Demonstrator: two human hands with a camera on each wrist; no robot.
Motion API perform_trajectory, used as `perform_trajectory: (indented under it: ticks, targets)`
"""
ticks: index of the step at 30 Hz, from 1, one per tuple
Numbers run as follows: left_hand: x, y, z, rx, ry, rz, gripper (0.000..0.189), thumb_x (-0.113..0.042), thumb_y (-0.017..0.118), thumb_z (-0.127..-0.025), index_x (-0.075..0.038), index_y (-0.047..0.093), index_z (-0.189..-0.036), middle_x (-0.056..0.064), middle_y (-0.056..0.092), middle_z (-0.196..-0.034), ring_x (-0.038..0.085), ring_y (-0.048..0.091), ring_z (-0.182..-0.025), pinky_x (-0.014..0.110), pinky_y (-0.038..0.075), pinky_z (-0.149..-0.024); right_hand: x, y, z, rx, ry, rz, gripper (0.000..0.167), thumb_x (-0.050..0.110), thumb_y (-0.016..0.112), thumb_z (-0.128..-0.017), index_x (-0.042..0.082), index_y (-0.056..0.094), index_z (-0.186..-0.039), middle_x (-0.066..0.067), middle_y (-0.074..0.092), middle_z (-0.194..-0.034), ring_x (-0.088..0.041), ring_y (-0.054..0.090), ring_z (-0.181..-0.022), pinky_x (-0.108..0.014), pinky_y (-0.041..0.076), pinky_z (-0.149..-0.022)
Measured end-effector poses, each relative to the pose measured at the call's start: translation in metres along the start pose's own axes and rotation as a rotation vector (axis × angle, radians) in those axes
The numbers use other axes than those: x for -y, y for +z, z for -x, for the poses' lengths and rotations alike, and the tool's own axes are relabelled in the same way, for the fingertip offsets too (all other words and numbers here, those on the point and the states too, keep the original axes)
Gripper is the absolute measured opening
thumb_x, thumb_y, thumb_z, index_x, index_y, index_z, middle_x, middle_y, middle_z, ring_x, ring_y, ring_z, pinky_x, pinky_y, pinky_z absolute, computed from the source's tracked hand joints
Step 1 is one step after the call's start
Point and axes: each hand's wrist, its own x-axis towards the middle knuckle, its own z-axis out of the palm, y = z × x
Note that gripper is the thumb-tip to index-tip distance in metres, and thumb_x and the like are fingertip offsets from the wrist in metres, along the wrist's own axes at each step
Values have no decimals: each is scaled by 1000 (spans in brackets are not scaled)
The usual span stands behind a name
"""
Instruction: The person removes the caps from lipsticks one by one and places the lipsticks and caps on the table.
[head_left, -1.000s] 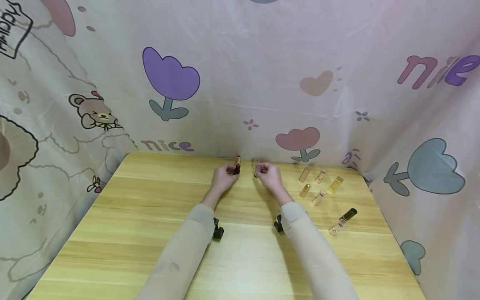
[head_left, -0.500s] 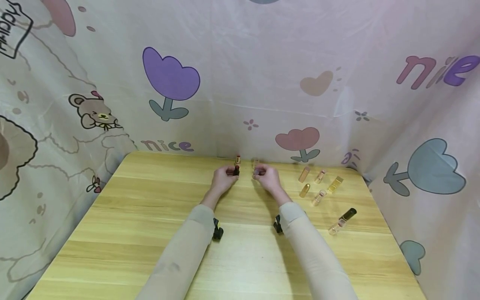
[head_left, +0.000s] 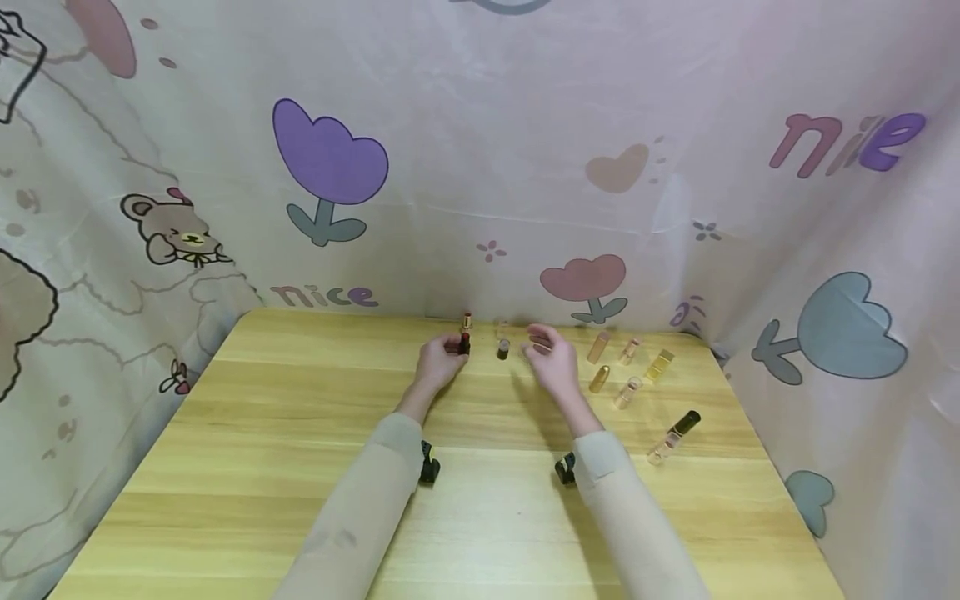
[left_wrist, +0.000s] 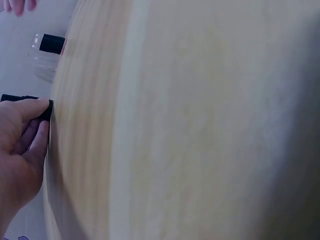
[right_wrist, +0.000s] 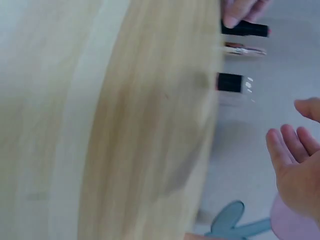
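Note:
My left hand pinches a black lipstick upright on the table near its back edge. In the left wrist view, the thumb and fingers hold the black lipstick by its base. Right behind it stands a gold lipstick with a red tip. To the right is a small dark cylinder with a clear top, standing by itself. A clear cap shows faintly behind that. Right of the cylinder, my right hand has its fingers spread and holds nothing; the right wrist view shows its bare fingers.
Several gold and pink lipstick tubes stand at the back right of the wooden table. A clear tube with a black cap is nearer, by the right edge. A printed curtain hangs close behind the table.
My right hand has let go of the small dark cylinder and drawn off to the right, its fingers opening. My left hand keeps its hold on the black lipstick. The head view has shifted slightly.

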Motion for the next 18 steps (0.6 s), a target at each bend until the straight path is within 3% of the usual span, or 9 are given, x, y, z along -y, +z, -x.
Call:
perform_trajectory:
  ticks: [4, 10, 12, 18]
  targets:
    - [1, -2, 1, 2, -8, -9, 36, 1, 76, -89, 7, 67, -124, 23, 72, -116, 36, 71, -109, 44, 57, -100, 8, -13, 10, -94, -28, -68, 42, -2, 69, -93, -9, 60, -134, -29, 63, -135, -42, 60, -127, -41, 50, -112]
    - [1, -2, 2, 3, -7, -3, 35, 1, 77, -89, 6, 68, -123, 22, 72, -116, 36, 71, -108, 44, 58, -99, 17, -32, 27, -230, -37, -118, 49, 0, 71, -93, -4, 57, -140, -21, 59, -142, -34, 53, -137, -35, 40, -120]
    - [2, -1, 2, 4, -6, -1, 35, 1, 77, -89, 7, 68, -123, 22, 72, -115, 36, 71, -108, 44, 58, -99, 16, -37, 32, -287, -25, -113, 51, 1, 71, -93, -2, 57, -142, -19, 57, -146, -33, 49, -142, -35, 36, -122]
    - [1, 0, 2, 3, -8, 17, 34, 2, 77, -89, 7, 68, -121, 23, 72, -114, 36, 71, -107, 43, 58, -98, 8, -49, 44, -420, 37, 0, 58, 8, 73, -91, 10, 55, -147, -12, 49, -157, -34, 37, -150, -49, 25, -127]
